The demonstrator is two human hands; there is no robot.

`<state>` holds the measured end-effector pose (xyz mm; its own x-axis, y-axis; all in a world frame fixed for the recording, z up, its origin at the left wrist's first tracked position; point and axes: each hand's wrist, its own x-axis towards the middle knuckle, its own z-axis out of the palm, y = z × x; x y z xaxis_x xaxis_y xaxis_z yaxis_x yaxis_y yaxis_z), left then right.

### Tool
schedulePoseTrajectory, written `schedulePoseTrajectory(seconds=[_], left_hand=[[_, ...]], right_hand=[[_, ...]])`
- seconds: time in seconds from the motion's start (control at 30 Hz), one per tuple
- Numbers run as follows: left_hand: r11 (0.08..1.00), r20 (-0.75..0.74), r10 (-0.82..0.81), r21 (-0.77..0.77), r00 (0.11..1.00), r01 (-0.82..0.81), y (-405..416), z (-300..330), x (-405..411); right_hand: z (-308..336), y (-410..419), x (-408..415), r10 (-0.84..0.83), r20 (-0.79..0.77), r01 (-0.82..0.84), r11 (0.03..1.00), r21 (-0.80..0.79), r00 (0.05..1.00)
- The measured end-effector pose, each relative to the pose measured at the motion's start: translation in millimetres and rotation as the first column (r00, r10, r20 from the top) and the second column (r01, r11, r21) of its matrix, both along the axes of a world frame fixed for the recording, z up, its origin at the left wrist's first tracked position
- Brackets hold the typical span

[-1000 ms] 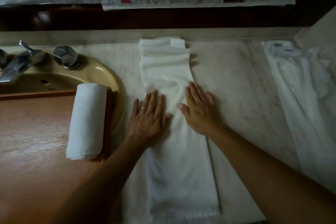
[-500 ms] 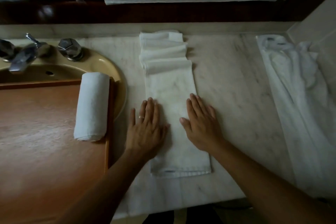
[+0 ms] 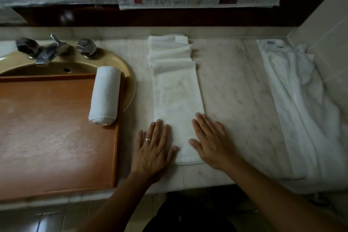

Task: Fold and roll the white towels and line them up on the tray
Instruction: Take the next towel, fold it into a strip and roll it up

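- Right now the left hand [image 3: 153,149] lies flat with fingers straight, half on the near left edge of the folded towel [image 3: 177,103], half on the surface [image 3: 235,88] beside it.
- The right hand [image 3: 211,143] lies flat too, fingers spread, on the towel's near right edge, holding nothing.
- The towel is a long narrow strip running straight away from both hands; its near short end sits between the two wrists, and its far end is bunched in loose pleats.
- Both hands are equally close to that near end, so a roll would likely start there and travel away along the strip's length.
- Left of the towel, a rolled towel [image 3: 105,98] lies along the right rim of the wooden tray [image 3: 56,128], parallel to the strip.
- Well to the towel's right lies a heap of loose white cloth [image 3: 301,109].
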<state>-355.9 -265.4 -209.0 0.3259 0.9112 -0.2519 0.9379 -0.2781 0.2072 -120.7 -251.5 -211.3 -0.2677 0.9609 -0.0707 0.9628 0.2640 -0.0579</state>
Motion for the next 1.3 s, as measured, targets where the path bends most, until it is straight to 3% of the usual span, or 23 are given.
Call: schedulePoseTrajectory(seconds=[0.1, 0.17, 0.23, 0.4, 0.67, 0.83, 0.93, 1.07, 1.2, 1.3], left_hand=[[0.995, 0.098, 0.004, 0.101, 0.995, -0.014, -23, 10, 0], [0.979, 0.123, -0.098, 0.189, 0.987, 0.074, -51, 10, -3], [0.970, 0.074, -0.171, 0.188, 0.982, 0.155, -77, 1, -6], [0.979, -0.069, -0.085, 0.179, 0.994, 0.096, -108, -10, 0], [0.929, 0.099, -0.154, 0.352, 0.983, 0.110, -125, 1, 12], [0.916, 0.082, -0.167, 0.381, 0.983, 0.124, -126, 6, 12], [0.940, 0.114, -0.128, 0.331, 0.985, 0.084, -125, 8, 11], [0.979, 0.208, 0.001, 0.197, 0.978, -0.043, -122, 11, 10], [0.986, 0.244, 0.046, 0.146, 0.969, -0.083, -105, 20, 9], [0.989, 0.203, 0.098, 0.088, 0.974, -0.118, -92, 23, 12]], right_hand=[[9, -18, -1, 0.059, -0.040, -0.057, 0.997, 0.058, 0.997], [8, -45, 5, 0.143, -0.103, -0.132, 0.985, 0.107, 0.984], [-1, -74, 17, 0.194, -0.107, -0.185, 0.978, 0.095, 0.975], [-19, -120, 49, 0.197, -0.033, -0.194, 0.979, 0.065, 0.980], [-7, -128, 40, 0.194, -0.052, -0.178, 0.959, 0.220, 0.980], [-3, -132, 32, 0.102, -0.086, -0.087, 0.982, 0.165, 0.991], [0, -135, 29, 0.023, -0.187, -0.001, 0.993, 0.114, 0.982], [15, -121, 33, -0.091, -0.292, 0.075, 0.995, -0.065, 0.952], [34, -101, 34, -0.246, -0.281, 0.165, 0.945, -0.282, 0.928], [41, -88, 33, -0.339, -0.263, 0.235, 0.904, -0.357, 0.903]])
